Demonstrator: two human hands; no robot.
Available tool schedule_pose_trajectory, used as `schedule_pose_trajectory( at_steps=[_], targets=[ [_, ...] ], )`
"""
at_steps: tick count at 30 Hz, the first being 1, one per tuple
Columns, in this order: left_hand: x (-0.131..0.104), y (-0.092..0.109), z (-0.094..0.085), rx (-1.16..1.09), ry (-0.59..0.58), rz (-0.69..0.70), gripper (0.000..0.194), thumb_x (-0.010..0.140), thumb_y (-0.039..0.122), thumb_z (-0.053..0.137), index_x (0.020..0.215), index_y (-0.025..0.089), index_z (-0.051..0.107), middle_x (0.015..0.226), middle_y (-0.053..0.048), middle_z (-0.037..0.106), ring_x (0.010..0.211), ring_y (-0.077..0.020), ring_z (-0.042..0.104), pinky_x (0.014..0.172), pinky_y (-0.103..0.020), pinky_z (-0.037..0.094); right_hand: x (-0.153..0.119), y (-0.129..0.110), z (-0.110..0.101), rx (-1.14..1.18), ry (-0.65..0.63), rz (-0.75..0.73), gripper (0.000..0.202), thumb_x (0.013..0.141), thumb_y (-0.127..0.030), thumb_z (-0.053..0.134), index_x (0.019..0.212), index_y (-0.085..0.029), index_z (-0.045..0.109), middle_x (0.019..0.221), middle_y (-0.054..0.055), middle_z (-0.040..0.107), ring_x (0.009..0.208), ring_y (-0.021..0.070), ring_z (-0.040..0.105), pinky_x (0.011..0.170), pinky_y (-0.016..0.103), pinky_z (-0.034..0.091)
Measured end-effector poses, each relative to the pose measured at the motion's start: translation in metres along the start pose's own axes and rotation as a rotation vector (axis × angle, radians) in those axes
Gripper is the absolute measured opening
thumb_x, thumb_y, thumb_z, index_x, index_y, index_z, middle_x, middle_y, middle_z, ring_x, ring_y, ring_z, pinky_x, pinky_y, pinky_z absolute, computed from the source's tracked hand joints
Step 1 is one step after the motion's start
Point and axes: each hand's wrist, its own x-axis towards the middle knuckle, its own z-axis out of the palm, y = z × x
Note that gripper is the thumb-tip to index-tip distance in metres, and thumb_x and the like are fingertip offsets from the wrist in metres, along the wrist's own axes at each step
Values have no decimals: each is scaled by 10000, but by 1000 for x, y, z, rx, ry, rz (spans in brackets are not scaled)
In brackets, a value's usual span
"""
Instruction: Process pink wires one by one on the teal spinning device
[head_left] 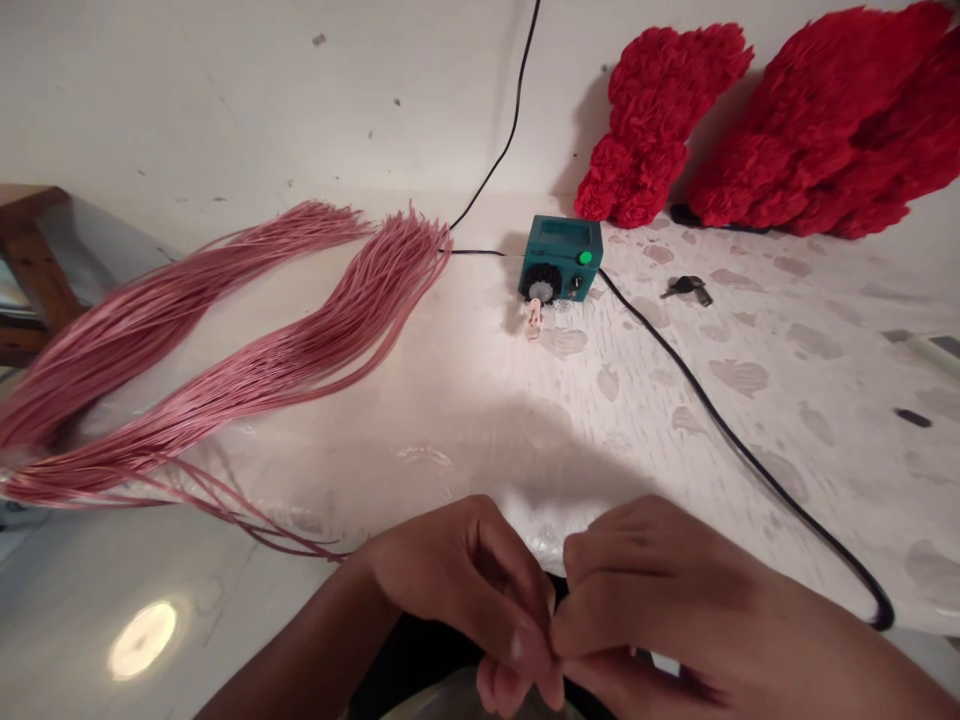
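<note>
My left hand and my right hand meet at the bottom of the head view, fingertips touching near the table's front edge. The fingers of both are closed in a pinch. Whatever they hold between them is too small or hidden to make out. Beyond them on the table stands a small teal box with a green button, a dark dial and a small pinkish piece at its front. To the left lies a long bundle of pink strands, bent back on itself, with several loose ends trailing toward my left wrist.
Bunches of red ruffled flowers lean against the wall at the back right. A key lies before them. A thick black cable runs from the box to the right front edge. A wooden stool stands far left.
</note>
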Motion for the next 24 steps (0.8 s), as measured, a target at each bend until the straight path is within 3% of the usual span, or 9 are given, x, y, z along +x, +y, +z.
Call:
schedule_pose_trajectory(
  at_steps=[3, 10, 16, 21, 24],
  targets=[
    [-1, 0, -1, -9, 19, -18, 204, 773, 304, 812, 892, 139, 802, 626, -2, 696, 546, -75, 640, 579, -165, 538, 2, 1, -1, 56, 9, 9, 203, 836, -13, 599, 835, -210, 649, 730, -49, 679, 658, 65, 633, 671, 175, 505],
    [3, -3, 6, 8, 177, 63, 189, 738, 286, 825, 797, 113, 778, 616, -11, 688, 486, -68, 612, 499, -156, 520, 0, 9, -4, 40, -10, 62, 167, 850, -55, 575, 838, -215, 619, 718, -51, 632, 631, 74, 575, 626, 222, 453],
    [2, 0, 35, 412, 528, 148, 139, 835, 218, 675, 738, 131, 723, 621, 13, 626, 527, -67, 547, 471, -154, 419, -4, 17, -7, 96, -28, 135, 177, 825, -32, 558, 849, -205, 588, 736, -46, 592, 631, 76, 531, 601, 211, 427],
    [-2, 2, 54, 795, 698, 228, 162, 846, 124, 608, 705, 171, 671, 645, 55, 615, 612, -65, 529, 593, -171, 408, -5, 18, -13, 197, -15, 190, 101, 915, -145, 513, 915, -182, 607, 755, -27, 586, 651, 84, 524, 601, 207, 428],
    [-3, 0, 56, 1004, 763, 269, 153, 865, 124, 602, 739, 197, 648, 669, 75, 600, 604, -57, 505, 586, -171, 382, -1, 17, -16, 169, -60, 222, 204, 991, -233, 442, 861, -176, 588, 719, -31, 547, 650, 85, 497, 605, 213, 401]
  ],
)
